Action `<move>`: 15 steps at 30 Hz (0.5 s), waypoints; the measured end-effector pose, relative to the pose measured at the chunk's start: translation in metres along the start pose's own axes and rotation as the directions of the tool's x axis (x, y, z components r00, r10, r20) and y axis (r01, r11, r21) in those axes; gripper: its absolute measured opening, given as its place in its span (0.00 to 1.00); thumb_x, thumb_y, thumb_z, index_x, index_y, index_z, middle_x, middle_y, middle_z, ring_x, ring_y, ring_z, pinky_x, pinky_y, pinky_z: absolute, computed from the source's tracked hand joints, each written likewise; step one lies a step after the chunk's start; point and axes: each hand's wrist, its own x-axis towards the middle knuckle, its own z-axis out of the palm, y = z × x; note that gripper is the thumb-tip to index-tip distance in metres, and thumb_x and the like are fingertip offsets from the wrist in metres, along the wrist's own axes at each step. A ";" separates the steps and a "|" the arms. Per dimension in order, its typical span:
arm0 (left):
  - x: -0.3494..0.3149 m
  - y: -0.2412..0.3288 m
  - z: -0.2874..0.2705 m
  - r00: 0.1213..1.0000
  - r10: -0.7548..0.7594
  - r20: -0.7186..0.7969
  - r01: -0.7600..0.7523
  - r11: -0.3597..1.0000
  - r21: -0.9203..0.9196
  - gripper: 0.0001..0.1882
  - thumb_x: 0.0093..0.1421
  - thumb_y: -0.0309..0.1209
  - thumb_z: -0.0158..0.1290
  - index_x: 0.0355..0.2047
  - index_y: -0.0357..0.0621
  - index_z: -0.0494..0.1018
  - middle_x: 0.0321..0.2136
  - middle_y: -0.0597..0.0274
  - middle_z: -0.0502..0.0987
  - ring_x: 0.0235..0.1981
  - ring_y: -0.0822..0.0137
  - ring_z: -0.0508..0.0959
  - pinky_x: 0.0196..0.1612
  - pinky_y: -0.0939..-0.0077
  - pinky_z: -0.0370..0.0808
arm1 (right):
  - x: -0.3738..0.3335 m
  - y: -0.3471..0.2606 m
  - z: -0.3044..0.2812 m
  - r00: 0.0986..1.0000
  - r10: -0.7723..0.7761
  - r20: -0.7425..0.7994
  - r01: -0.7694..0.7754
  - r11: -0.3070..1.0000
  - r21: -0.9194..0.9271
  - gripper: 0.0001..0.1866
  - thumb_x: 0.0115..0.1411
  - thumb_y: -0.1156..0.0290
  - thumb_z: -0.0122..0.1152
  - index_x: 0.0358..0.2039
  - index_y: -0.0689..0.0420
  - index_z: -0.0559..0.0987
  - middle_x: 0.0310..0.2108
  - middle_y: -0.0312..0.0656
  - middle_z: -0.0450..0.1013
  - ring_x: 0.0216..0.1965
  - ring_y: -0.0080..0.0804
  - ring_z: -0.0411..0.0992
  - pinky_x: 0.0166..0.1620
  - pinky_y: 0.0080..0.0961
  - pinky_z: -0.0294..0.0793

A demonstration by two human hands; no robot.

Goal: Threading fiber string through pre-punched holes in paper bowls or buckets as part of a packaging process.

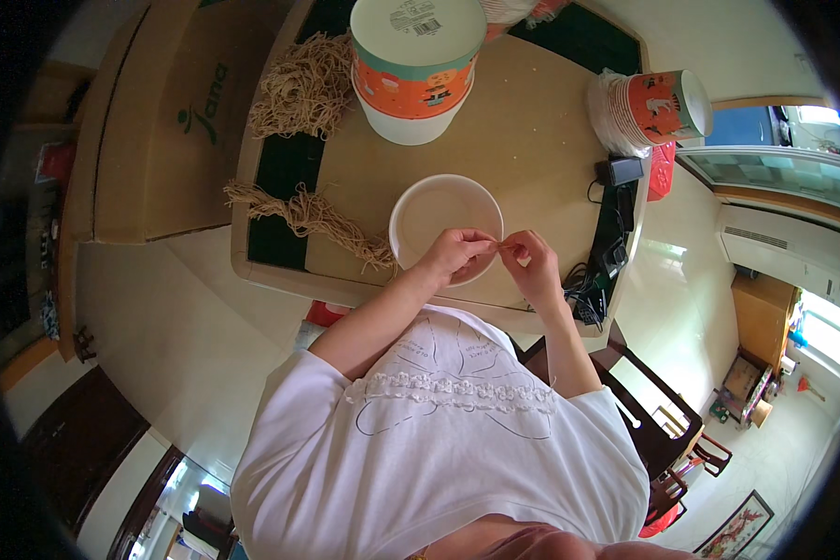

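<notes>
My left hand [459, 254] and my right hand [532, 264] meet fingertip to fingertip over the right side of a round white tub [398, 224]. Both hands are closed in a pinch. Whatever lies between the fingertips is too small to make out. The tub stands upright near the table's front edge, its pale inside facing up. Just left of it, a loose bundle of tan twine [313, 217] trails across the table towards its rim.
A tangled twine pile [301, 89] lies beside a stack of upturned orange-and-green paper buckets [415, 89]. At right are nested paper tubs [658, 105] in plastic, a black power adapter [619, 170] and cables [583, 289]. A large cardboard box [173, 121] stands left of the table [532, 121].
</notes>
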 end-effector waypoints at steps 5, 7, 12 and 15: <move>0.009 -0.010 -0.004 0.953 0.301 -0.034 -0.262 0.874 0.410 0.06 0.58 0.26 0.54 0.34 0.38 0.77 0.26 0.70 0.76 0.27 0.81 0.73 0.31 0.87 0.69 | 0.001 0.007 0.003 0.999 0.005 0.039 -0.004 1.000 -0.029 0.03 0.54 0.78 0.59 0.30 0.60 0.75 0.25 0.38 0.72 0.26 0.26 0.68 0.31 0.20 0.68; 0.010 -0.011 -0.004 0.946 0.322 -0.039 -0.268 0.843 0.466 0.07 0.57 0.26 0.54 0.34 0.37 0.77 0.26 0.70 0.76 0.29 0.80 0.73 0.33 0.86 0.70 | -0.001 0.026 0.006 0.983 0.156 0.093 -0.172 0.965 0.196 0.03 0.56 0.76 0.59 0.30 0.61 0.75 0.25 0.37 0.71 0.26 0.25 0.69 0.32 0.20 0.69; 0.011 -0.012 -0.005 0.948 0.314 -0.053 -0.259 0.856 0.448 0.07 0.57 0.27 0.55 0.34 0.37 0.77 0.25 0.70 0.76 0.27 0.80 0.72 0.31 0.86 0.69 | 0.001 0.031 0.000 0.894 0.409 0.184 -0.431 0.668 0.606 0.04 0.60 0.75 0.56 0.33 0.60 0.73 0.25 0.31 0.69 0.28 0.17 0.68 0.33 0.16 0.68; 0.010 -0.011 -0.007 0.974 0.219 -0.060 -0.182 0.913 0.366 0.07 0.57 0.28 0.55 0.34 0.38 0.77 0.24 0.71 0.74 0.24 0.81 0.70 0.27 0.87 0.66 | -0.003 0.019 -0.001 0.980 0.139 0.145 -0.184 0.911 0.370 0.04 0.57 0.77 0.59 0.33 0.58 0.74 0.31 0.32 0.69 0.31 0.18 0.68 0.33 0.19 0.70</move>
